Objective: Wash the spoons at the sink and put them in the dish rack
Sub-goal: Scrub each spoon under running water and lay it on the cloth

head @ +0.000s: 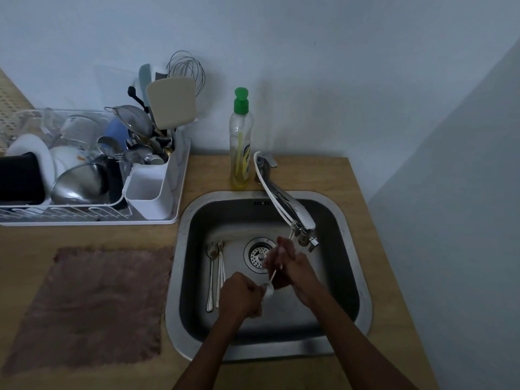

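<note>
A: Starting at the upper left of the frame, what is there?

B: A white plastic dish rack on the wooden counter, packed with bowls and glasses, its white cutlery cup at the right end already bristling with utensils. That cup looks like the spoons' destination.

A: And the spoons?

B: Two or three long-handled steel spoons lie side by side on the floor of the stainless steel sink, left of the round drain strainer, bowls pointing away from the person. One more, a slim steel spoon, is held over the middle of the basin.

A: How is it held?

B: The left hand is curled around the bowl end; the right hand pinches the handle higher up, below the chrome tap. Whether water is running I cannot tell.

A: How should they handle?

B: I judge them light and rigid, not fragile, but slick once wet or soapy. The thin handle could twist between fingers, so a grip near the neck, where handle meets bowl, seems steadier. Those lying flat would likely need a fingertip under the handle to lift.
</note>
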The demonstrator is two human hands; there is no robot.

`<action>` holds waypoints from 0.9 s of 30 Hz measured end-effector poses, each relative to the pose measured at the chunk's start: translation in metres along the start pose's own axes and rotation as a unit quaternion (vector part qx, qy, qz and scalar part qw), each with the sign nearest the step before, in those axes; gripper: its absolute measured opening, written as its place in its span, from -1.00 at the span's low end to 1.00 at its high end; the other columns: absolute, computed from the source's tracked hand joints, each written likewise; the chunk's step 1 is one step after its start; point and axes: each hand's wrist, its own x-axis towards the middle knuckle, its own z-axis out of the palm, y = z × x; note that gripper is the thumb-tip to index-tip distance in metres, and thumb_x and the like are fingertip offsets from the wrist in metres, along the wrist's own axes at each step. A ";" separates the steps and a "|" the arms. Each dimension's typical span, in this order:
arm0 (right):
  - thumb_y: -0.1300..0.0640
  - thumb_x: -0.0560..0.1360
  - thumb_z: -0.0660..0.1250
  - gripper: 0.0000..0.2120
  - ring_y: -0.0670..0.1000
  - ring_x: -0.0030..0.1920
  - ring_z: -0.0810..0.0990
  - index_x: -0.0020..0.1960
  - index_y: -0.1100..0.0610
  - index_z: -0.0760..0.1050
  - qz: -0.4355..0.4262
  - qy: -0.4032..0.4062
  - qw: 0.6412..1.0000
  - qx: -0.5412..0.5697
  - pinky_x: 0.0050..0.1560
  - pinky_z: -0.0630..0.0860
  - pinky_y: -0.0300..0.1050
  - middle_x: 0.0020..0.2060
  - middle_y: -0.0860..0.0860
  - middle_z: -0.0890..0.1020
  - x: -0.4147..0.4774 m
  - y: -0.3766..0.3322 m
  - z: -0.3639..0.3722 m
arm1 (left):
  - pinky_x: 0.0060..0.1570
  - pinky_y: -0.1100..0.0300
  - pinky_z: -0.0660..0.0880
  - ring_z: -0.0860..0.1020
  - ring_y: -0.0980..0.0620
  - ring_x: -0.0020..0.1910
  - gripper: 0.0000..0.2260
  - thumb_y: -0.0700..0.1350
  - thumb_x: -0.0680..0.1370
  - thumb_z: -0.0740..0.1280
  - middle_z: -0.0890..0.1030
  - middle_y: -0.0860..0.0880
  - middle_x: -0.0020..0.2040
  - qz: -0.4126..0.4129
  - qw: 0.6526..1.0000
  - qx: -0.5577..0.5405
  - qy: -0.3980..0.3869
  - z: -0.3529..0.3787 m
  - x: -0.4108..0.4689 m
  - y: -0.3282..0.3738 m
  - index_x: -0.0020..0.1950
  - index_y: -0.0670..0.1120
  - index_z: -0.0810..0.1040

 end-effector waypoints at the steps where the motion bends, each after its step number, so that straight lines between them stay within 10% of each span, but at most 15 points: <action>1: 0.07 0.67 0.16 -0.68 0.15 0.00 0.71 0.05 0.26 0.59 0.008 0.014 1.000 -0.004 0.09 0.61 -0.01 -0.05 0.20 0.71 -0.001 -0.001 -0.001 | -0.40 0.21 0.62 0.64 0.06 -0.50 -0.65 0.09 0.52 0.40 0.65 -0.03 -0.47 -0.011 1.000 -0.008 -0.025 0.000 0.002 0.001 -0.32 -0.15 0.68; 7: 0.08 0.68 0.15 -0.68 0.07 -0.29 0.63 0.00 0.29 0.55 -0.004 -0.010 0.991 -0.131 -0.24 0.60 -0.17 -0.26 0.17 0.64 -0.003 -0.013 -0.019 | -0.29 0.24 0.55 0.65 0.03 -0.31 -0.72 0.08 0.56 0.30 0.71 -0.03 -0.27 0.041 0.996 0.013 0.082 -0.025 0.051 0.025 -0.11 -0.08 0.67; 10: 0.12 0.69 0.14 -0.75 0.04 -0.36 0.57 -0.08 0.21 0.48 -0.013 -0.047 0.987 -0.154 -0.34 0.56 -0.16 -0.32 0.14 0.58 0.002 -0.017 -0.026 | -0.22 0.23 0.47 0.62 -0.03 -0.21 -0.69 0.01 0.60 0.28 0.67 -0.15 -0.18 0.089 0.993 -0.079 0.007 -0.026 0.078 0.067 -0.07 -0.20 0.66; 19: 0.16 0.67 0.16 -0.76 0.03 -0.22 0.64 -0.10 0.19 0.53 0.005 -0.149 0.963 -0.223 -0.14 0.59 -0.18 -0.27 0.07 0.62 -0.002 -0.021 -0.056 | -0.07 0.13 0.59 0.65 0.09 -0.19 -0.87 -0.05 0.47 0.48 0.73 -0.02 -0.15 0.060 0.964 -0.230 0.120 -0.030 0.098 0.077 -0.03 -0.06 0.72; 27: 0.06 0.67 0.18 -0.76 -0.04 -0.26 0.64 0.01 0.14 0.57 0.022 -0.054 0.981 -0.184 -0.17 0.60 -0.16 -0.24 0.08 0.66 0.000 -0.014 -0.043 | -0.34 0.28 0.59 0.67 0.10 -0.25 -0.92 -0.16 0.57 0.36 0.68 -0.05 -0.20 0.096 0.950 -0.266 0.134 -0.063 0.074 0.057 0.00 -0.11 0.63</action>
